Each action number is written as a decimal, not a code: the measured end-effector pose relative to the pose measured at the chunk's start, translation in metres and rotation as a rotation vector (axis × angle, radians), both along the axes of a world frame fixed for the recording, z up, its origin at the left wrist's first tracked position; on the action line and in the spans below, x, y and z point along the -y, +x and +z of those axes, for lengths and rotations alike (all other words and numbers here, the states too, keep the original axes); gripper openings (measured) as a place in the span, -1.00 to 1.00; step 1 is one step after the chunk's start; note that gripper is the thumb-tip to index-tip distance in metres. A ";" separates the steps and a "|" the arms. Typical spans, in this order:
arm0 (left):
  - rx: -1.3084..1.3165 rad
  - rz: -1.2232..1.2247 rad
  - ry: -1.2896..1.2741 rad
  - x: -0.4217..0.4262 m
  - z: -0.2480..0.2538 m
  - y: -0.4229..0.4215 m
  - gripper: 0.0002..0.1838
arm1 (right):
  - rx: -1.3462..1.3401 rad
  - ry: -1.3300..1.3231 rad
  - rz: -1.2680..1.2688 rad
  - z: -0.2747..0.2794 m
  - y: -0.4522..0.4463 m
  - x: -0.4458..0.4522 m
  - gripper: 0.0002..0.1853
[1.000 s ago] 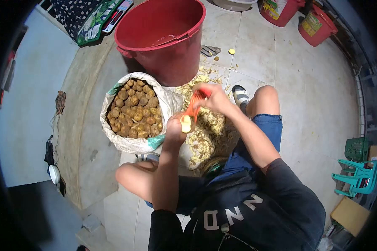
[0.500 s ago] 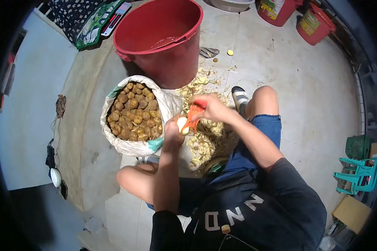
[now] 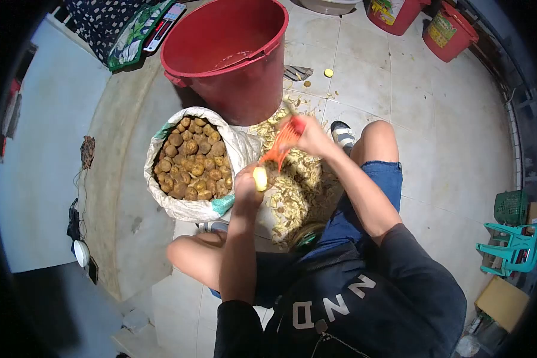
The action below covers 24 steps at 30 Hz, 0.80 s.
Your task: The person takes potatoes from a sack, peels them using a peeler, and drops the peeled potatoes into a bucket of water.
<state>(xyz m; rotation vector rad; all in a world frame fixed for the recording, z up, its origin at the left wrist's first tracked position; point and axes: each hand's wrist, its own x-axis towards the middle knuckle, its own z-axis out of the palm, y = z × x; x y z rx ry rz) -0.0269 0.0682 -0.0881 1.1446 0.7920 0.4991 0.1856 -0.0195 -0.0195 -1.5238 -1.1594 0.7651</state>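
My left hand (image 3: 246, 184) is closed around a potato (image 3: 260, 178) whose pale yellow, peeled side faces right. In my right hand (image 3: 314, 138) is an orange-red peeler (image 3: 278, 149), its head just above and right of the potato, apart from it. A strip of peel looks to be in the air near the peeler, blurred. Left of my hands, an open white sack (image 3: 188, 209) holds many unpeeled brown potatoes (image 3: 194, 161). Beneath both hands, a heap of peelings (image 3: 292, 206) spreads over the floor between my legs.
A large red tub (image 3: 238, 89) stands beyond the sack. A small yellow piece (image 3: 328, 73) lies on the tiles to its right. Two red buckets (image 3: 450, 33) are at the far right, a teal stool (image 3: 510, 247) at the right edge. A scale (image 3: 164, 27) sits at the upper left.
My right hand has moved up and right with the peeler, off the potato. More of the potato's peeled side shows; my left hand has barely moved.
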 end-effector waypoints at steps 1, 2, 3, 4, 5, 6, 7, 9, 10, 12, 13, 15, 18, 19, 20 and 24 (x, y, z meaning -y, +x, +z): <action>0.075 0.208 -0.605 0.006 0.023 0.006 -0.74 | 0.147 0.046 0.080 0.013 -0.017 0.007 -0.48; 0.097 0.024 -0.117 -0.001 -0.025 0.004 -0.73 | 0.336 0.067 0.110 0.021 -0.030 0.011 -0.46; 0.119 -0.024 0.372 -0.008 -0.073 0.002 -0.72 | 0.358 0.122 0.130 0.022 -0.029 0.010 -0.47; 0.094 -0.162 0.478 -0.004 -0.043 0.002 -0.71 | 0.331 0.133 0.048 0.015 -0.019 0.005 -0.47; 0.138 -0.198 0.281 0.000 -0.029 -0.001 -0.70 | 0.293 0.142 -0.040 0.000 -0.007 -0.002 -0.48; 0.174 -0.214 0.075 0.004 -0.015 -0.003 -0.70 | 0.002 0.077 -0.114 -0.024 0.011 -0.010 -0.49; 0.196 -0.212 -0.124 0.008 0.000 -0.005 -0.69 | -0.185 -0.017 -0.036 -0.006 0.017 -0.006 -0.48; 0.224 -0.059 -0.292 0.009 0.001 -0.001 -0.70 | -0.239 0.052 0.070 0.000 -0.005 0.002 -0.50; 0.237 -0.005 -0.348 0.009 0.002 0.001 -0.70 | 0.203 0.089 0.088 0.020 -0.023 0.009 -0.51; 0.103 -0.121 -0.165 0.011 0.013 0.001 -0.70 | 0.387 0.134 0.058 0.015 -0.027 0.009 -0.53; 0.029 -0.175 -0.077 0.013 0.015 -0.003 -0.70 | 0.377 0.104 -0.008 0.007 -0.019 0.006 -0.52; -0.066 -0.467 0.547 -0.013 -0.026 -0.010 -0.70 | -0.093 -0.075 -0.062 0.001 0.019 -0.001 -0.56; 0.060 0.218 -0.685 0.017 0.054 0.017 -0.67 | 0.238 0.054 0.097 0.017 -0.022 0.010 -0.52; 0.066 0.216 -0.687 0.014 0.042 0.016 -0.67 | 0.384 0.132 0.148 0.010 -0.027 0.010 -0.47; 0.069 0.086 -0.595 0.009 0.026 0.011 -0.67 | 0.404 0.084 0.071 0.009 -0.019 0.008 -0.47; 0.088 0.020 -0.596 0.004 0.021 0.001 -0.66 | 0.005 0.027 -0.175 -0.004 0.016 -0.001 -0.45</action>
